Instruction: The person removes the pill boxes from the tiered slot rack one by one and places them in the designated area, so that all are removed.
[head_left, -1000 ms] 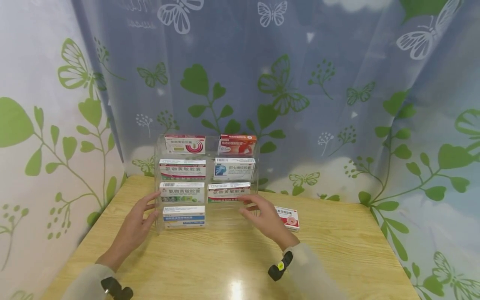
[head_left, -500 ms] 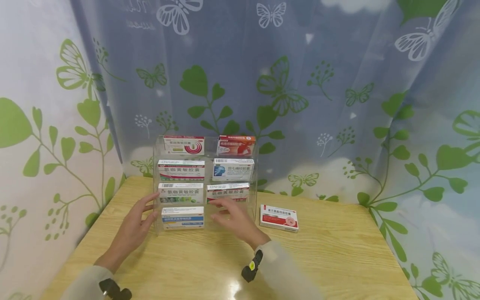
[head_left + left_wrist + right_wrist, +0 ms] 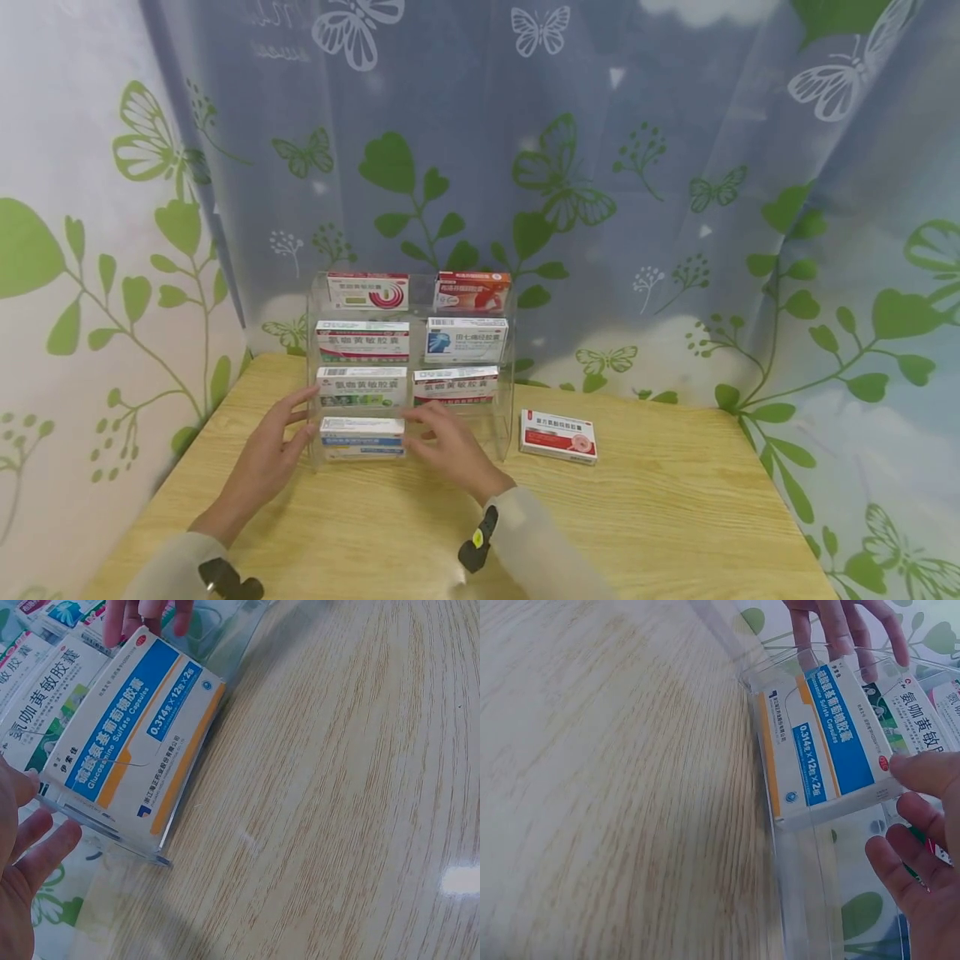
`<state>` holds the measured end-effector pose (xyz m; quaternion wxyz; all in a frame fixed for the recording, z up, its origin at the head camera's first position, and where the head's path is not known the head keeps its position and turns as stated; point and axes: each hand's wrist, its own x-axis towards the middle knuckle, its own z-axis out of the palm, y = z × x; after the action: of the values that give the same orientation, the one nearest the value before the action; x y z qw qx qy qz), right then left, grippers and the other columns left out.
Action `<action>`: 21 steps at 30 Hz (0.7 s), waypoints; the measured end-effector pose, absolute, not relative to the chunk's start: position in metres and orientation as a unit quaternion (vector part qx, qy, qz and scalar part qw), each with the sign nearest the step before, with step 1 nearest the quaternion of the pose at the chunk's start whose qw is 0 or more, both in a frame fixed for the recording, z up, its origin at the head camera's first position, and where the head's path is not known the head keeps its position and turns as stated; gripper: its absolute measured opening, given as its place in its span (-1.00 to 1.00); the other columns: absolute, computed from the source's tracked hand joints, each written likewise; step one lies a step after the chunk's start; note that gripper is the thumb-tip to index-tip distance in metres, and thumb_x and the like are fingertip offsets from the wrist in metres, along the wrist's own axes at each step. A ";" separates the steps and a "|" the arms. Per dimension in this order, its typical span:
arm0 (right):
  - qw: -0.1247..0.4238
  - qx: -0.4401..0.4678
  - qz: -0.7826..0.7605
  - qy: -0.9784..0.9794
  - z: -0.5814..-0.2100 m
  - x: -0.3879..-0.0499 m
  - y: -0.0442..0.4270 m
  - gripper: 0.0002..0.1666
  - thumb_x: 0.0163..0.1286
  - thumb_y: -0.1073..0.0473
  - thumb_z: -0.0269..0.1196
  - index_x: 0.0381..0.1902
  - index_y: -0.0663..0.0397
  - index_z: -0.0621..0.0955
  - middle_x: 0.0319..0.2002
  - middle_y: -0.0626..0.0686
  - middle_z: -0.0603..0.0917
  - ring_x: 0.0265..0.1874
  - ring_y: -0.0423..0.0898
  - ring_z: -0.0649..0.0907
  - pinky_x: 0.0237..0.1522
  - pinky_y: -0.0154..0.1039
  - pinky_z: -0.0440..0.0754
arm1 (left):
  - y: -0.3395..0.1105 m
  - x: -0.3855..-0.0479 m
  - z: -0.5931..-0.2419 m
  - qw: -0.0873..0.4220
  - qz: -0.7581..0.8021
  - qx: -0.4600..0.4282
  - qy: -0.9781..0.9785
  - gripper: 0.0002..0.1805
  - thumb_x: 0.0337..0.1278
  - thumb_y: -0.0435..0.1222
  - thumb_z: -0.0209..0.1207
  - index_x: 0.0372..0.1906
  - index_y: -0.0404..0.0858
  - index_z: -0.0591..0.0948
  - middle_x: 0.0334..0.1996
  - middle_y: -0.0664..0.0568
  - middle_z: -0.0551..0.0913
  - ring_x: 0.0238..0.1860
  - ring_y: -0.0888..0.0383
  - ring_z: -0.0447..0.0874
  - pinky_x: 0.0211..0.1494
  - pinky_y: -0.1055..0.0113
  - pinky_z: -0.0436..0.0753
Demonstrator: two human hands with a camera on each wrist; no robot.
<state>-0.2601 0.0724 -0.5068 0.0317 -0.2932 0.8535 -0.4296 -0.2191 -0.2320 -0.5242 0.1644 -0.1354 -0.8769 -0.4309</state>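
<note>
A printed cloth (image 3: 450, 167) with green leaves and butterflies hangs behind a wooden table (image 3: 660, 517), which is cut off along the bottom. At the far left, a pale sleeve (image 3: 172, 567) is also cropped there. From it the left hand (image 3: 270, 442) rests against the side of a clear rack (image 3: 487, 425), its relaxed fingers spread from the thumb; the left wrist view crops much of it. The rack's transparent edges are hard to trace. The blue-and-white box (image 3: 362, 437) sits in the bottom left compartment, with 6 other boxes (image 3: 363, 342) in the 3 rows above. At its right end is the right hand (image 3: 450, 450), thumb tip touching a corner, fingers wide of the thumb and slightly bent; in the head view it partly covers the bottom right compartment. Furthest right, a red-and-white box (image 3: 558, 436) lies flat on the table, its smallest print unreadable.
</note>
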 end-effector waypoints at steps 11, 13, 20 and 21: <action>0.003 -0.301 -0.402 0.865 -0.511 -0.264 0.060 -0.62 0.61 0.30 0.33 0.31 0.08 0.67 0.20 0.06 0.73 0.17 -0.02 0.77 0.17 -0.39 0.78 | -0.233 -0.219 -0.522 0.172 -0.428 -0.140 -0.876 -0.35 0.63 -0.47 0.13 0.68 -0.21 0.30 0.58 -0.37 0.37 0.30 -0.48 0.64 0.05 -0.28 0.84; 0.003 -0.295 -0.405 0.865 -0.511 -0.264 0.059 -0.63 0.64 0.28 0.30 0.33 0.06 0.65 0.25 0.05 0.74 0.18 -0.04 0.76 0.19 -0.37 0.78 | -0.233 -0.219 -0.522 0.172 -0.430 -0.140 -0.875 -0.35 0.63 -0.46 0.14 0.68 -0.21 0.31 0.59 -0.36 0.37 0.30 -0.48 0.64 0.06 -0.28 0.84; -0.010 -0.281 -0.451 0.847 -0.498 -0.259 0.071 -0.60 0.75 0.25 0.14 0.45 0.04 0.55 0.34 0.10 0.62 0.27 0.01 0.69 0.34 -0.14 0.76 | -0.231 -0.218 -0.523 0.169 -0.431 -0.133 -0.876 -0.33 0.62 -0.48 0.15 0.69 -0.19 0.30 0.59 -0.36 0.36 0.30 -0.48 0.64 0.07 -0.29 0.84; -0.014 -0.278 -0.459 0.843 -0.495 -0.259 0.074 -0.58 0.75 0.24 0.13 0.46 0.04 0.54 0.34 0.11 0.61 0.28 0.02 0.68 0.34 -0.11 0.77 | -0.231 -0.218 -0.523 0.168 -0.430 -0.132 -0.877 -0.32 0.62 -0.48 0.14 0.69 -0.19 0.30 0.59 -0.37 0.36 0.31 -0.48 0.63 0.07 -0.30 0.84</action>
<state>-0.2585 0.0738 -0.4954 -0.0145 -0.2784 0.8434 -0.4593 -0.2176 -0.2308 -0.5226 0.1678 -0.1318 -0.8774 -0.4296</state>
